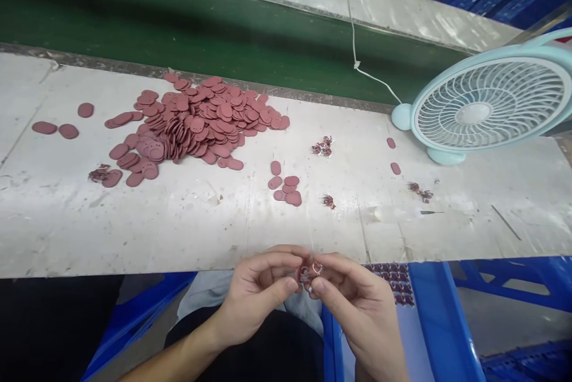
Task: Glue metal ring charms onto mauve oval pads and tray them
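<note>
My left hand and my right hand meet just below the near edge of the white worktable. Between their fingertips they pinch one small dark-red oval piece with a thin metal ring on it. A big heap of the same dark-red oval pieces lies on the table at the far left. A small group of several ovals sits nearer, straight ahead of my hands.
A pale blue desk fan stands at the right, its white cord running back. Small clumps of dark-red scraps dot the table. A green conveyor belt runs behind. Blue crates sit below my hands.
</note>
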`<state>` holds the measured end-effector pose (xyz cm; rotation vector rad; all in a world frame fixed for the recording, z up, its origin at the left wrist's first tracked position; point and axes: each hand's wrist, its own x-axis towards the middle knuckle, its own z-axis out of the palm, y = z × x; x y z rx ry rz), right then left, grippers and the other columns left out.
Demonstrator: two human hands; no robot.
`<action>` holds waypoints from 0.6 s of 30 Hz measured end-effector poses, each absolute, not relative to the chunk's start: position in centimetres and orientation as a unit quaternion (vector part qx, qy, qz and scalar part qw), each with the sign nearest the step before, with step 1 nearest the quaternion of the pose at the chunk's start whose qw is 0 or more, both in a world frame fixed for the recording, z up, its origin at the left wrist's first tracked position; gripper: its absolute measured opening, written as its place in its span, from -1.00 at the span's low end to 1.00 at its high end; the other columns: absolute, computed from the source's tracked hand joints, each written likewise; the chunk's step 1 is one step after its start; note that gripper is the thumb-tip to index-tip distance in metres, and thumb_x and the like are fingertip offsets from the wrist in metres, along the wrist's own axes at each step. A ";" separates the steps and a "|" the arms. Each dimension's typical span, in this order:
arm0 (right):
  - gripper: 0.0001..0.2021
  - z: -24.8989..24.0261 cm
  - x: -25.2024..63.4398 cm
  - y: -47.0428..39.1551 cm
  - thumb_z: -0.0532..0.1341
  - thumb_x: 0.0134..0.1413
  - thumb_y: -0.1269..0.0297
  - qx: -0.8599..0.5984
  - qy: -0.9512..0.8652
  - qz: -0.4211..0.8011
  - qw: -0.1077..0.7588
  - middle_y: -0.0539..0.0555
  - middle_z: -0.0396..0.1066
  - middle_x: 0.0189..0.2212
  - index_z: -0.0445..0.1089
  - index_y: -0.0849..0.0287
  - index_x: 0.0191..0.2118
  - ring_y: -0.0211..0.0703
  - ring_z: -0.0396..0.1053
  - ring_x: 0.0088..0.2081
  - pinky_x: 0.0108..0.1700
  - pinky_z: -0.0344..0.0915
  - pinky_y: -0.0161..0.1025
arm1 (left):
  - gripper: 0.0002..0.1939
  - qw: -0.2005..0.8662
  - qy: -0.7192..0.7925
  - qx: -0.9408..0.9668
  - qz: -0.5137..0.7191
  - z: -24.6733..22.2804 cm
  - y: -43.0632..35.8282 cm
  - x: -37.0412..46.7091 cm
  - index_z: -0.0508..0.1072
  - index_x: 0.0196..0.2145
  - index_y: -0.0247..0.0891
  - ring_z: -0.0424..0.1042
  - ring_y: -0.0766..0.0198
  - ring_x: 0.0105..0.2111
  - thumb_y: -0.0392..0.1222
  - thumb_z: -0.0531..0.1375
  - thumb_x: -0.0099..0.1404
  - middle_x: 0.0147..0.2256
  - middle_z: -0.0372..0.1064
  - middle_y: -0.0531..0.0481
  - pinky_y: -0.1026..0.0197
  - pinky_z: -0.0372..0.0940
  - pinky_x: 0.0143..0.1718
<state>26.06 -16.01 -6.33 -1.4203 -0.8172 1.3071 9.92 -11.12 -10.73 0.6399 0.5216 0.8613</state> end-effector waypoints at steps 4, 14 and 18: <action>-0.77 -6.3 26.2 -16.1 0.37 0.16 0.34 -0.595 -0.356 0.532 0.486 0.03 0.58 -0.22 0.55 -0.01 -0.06 -0.17 0.55 -0.24 -0.20 0.52 -0.31 | -0.73 0.825 0.257 0.295 0.407 -10.5 -11.3 9.9 0.61 -0.10 -0.13 0.56 0.18 -0.04 -0.40 0.29 0.29 0.04 0.51 -0.08 0.23 0.48 -0.03; -0.83 -5.5 26.1 -15.8 0.37 0.16 0.32 -0.605 -0.353 0.531 0.476 0.04 0.56 -0.30 0.56 0.03 -0.11 -0.21 0.52 -0.32 -0.28 0.50 -0.31 | -0.92 0.823 0.320 0.250 0.397 -10.4 -11.8 10.2 0.58 -0.40 -0.23 0.56 0.26 -0.17 -0.37 0.36 0.22 -0.08 0.57 -0.05 0.25 0.45 -0.12; -0.86 -5.9 26.0 -15.5 0.37 0.16 0.30 -0.564 -0.299 0.589 0.496 0.01 0.56 -0.37 0.55 0.05 -0.14 -0.27 0.50 -0.38 -0.27 0.48 -0.34 | -0.92 0.815 0.326 0.251 0.408 -10.7 -12.0 10.2 0.60 -0.40 -0.22 0.57 0.21 -0.18 -0.35 0.37 0.22 -0.07 0.57 -0.05 0.19 0.47 -0.14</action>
